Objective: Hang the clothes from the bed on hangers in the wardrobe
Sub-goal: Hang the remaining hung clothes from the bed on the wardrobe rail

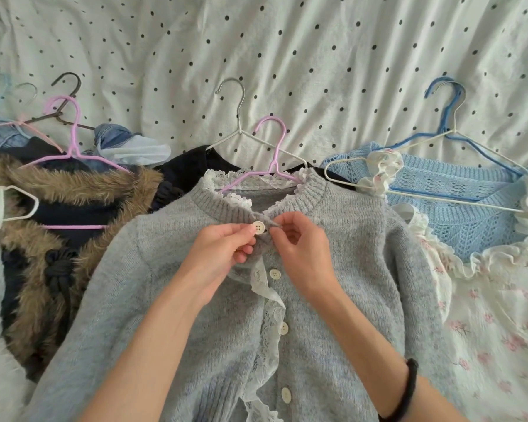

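Left hand (223, 254): thumb and forefinger pinch the top button (258, 227) of the grey cardigan (195, 315), other fingers loosely curled below it. Right hand (302, 254): fingertips pinch the opposite placket edge at the collar, just beside the button, nearly touching the left fingertips. Black band on the right wrist.

Step in hand, as I judge it: fastening the top button so the cardigan stays on its pink hanger (269, 153). The hanger's shoulders are already inside the neckline, hook lying up the bed (287, 56).

To do it well:
- Hold the buttonhole edge taut with the right fingertips; soft knit stretches and the hole closes up if slack.
- Tip the button edge-on and feed it through, then flatten.
- Keep the white lace trim (265, 300) clear of the hole; it sits right along the placket and could get caught.
- Check the collar sits even on both hanger shoulders before lifting by the hook.

Lower buttons look unfastened; one at the top is probably enough.

Around it: fur-trimmed dark garment (73, 193) on a second pink hanger to the left, blue knit top (454, 202) on a blue and a white hanger to the right, floral frilled garment (485, 315) below that. All on the bed, none yet in the wardrobe, which is out of view.
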`<control>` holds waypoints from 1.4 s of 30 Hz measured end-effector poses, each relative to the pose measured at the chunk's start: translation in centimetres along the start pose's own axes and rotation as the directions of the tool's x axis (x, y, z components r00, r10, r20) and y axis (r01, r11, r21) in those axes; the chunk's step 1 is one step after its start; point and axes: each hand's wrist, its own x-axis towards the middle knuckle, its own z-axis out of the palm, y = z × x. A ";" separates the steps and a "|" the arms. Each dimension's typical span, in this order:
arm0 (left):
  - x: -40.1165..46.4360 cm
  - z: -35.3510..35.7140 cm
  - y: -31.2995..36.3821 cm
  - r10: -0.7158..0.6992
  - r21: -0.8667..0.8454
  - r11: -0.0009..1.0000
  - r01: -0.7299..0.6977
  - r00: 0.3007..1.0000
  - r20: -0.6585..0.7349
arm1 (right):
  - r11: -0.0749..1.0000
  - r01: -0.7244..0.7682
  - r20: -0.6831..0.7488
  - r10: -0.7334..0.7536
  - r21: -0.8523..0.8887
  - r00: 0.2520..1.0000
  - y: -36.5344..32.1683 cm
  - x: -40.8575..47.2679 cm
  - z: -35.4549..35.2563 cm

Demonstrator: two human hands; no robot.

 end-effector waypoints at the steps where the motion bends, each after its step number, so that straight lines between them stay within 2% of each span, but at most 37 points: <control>1: 0.1 0.0 0.1 -0.003 0.053 0.999 0.004 1.000 -0.003 | 0.999 0.022 0.010 -0.022 -0.044 1.000 0.1 0.1 -0.2; 2: 0.3 -0.1 0.2 0.039 0.177 0.984 -0.032 0.999 -0.038 | 0.994 0.048 0.016 -0.047 -0.097 0.999 0.2 0.3 -0.4; 4: 0.9 -0.6 0.4 0.266 0.477 0.862 -0.174 0.955 -0.134 | 0.962 0.127 -0.003 -0.132 -0.244 0.991 0.4 0.9 -1.3; 6: 2.1 -1.9 0.9 0.529 0.694 0.662 -0.282 0.832 -0.167 | 0.890 0.222 -0.069 -0.270 -0.399 0.960 0.5 2.0 -2.5; 7: 3.0 -2.8 1.0 0.611 0.775 0.563 -0.289 0.776 -0.155 | 0.846 0.257 -0.099 -0.339 -0.466 0.936 0.4 2.7 -3.2; 8: 4.2 -3.8 1.0 0.644 0.836 0.482 -0.263 0.753 -0.134 | 0.802 0.268 -0.111 -0.380 -0.534 0.918 0.4 3.5 -3.9; 10: 6.0 -5.6 0.8 0.620 0.897 0.393 -0.200 0.778 -0.098 | 0.730 0.208 -0.078 -0.336 -0.651 0.939 0.4 5.2 -5.0; 13: 7.2 -7.5 -0.5 0.526 0.920 0.358 -0.159 0.848 -0.059 | 0.626 0.108 0.013 -0.154 -0.772 0.988 0.9 7.4 -5.8; 16: 6.9 -8.7 -2.2 0.471 0.938 0.311 -0.152 0.882 -0.013 | 0.562 0.114 0.059 -0.116 -0.819 0.992 1.3 7.9 -5.9; 19: 5.4 -9.0 -3.0 0.425 0.916 0.365 -0.168 0.905 -0.003 | 0.488 0.115 0.075 -0.101 -0.865 0.992 1.6 7.0 -5.9; 22: 3.5 -9.0 -3.0 0.490 0.865 0.430 -0.260 0.871 0.018 | 0.411 0.146 0.108 -0.115 -0.900 0.988 1.7 5.4 -6.1; 24: 1.9 -9.2 -2.1 0.526 0.831 0.454 -0.321 0.850 0.041 | 0.446 0.166 0.107 -0.154 -0.879 0.982 1.6 4.3 -6.6; 26: -0.4 -9.6 -0.6 0.575 0.804 0.471 -0.364 0.817 0.034 | 0.550 0.200 0.103 -0.202 -0.811 0.974 0.8 2.9 -7.4; 28: -3.0 -10.1 1.2 0.655 0.802 0.454 -0.388 0.756 -0.006 | 0.634 0.257 0.109 -0.263 -0.729 0.959 -0.8 0.9 -8.4; 31: -7.4 -10.2 3.7 0.713 0.796 0.410 -0.444 0.701 0.024 | 0.669 0.323 0.073 -0.373 -0.669 0.925 -3.9 -3.4 -10.6; 34: -11.8 -8.9 5.5 0.750 0.780 0.309 -0.544 0.644 0.151 | 0.682 0.351 -0.023 -0.474 -0.641 0.880 -6.5 -8.7 -13.6; 38: -17.2 -6.1 7.4 0.785 0.742 0.172 -0.648 0.545 0.295 | 0.709 0.268 -0.208 -0.507 -0.652 0.836 -8.8 -17.6 -17.5; 40: -20.0 -3.8 8.2 0.801 0.694 0.088 -0.715 0.465 0.377 | 0.735 0.198 -0.319 -0.499 -0.649 0.806 -9.5 -22.7 -19.5; 42: -23.2 -1.2 9.0 0.809 0.607 -0.024 -0.794 0.341 0.479 | 0.769 0.108 -0.440 -0.469 -0.631 0.766 -9.8 -28.2 -21.4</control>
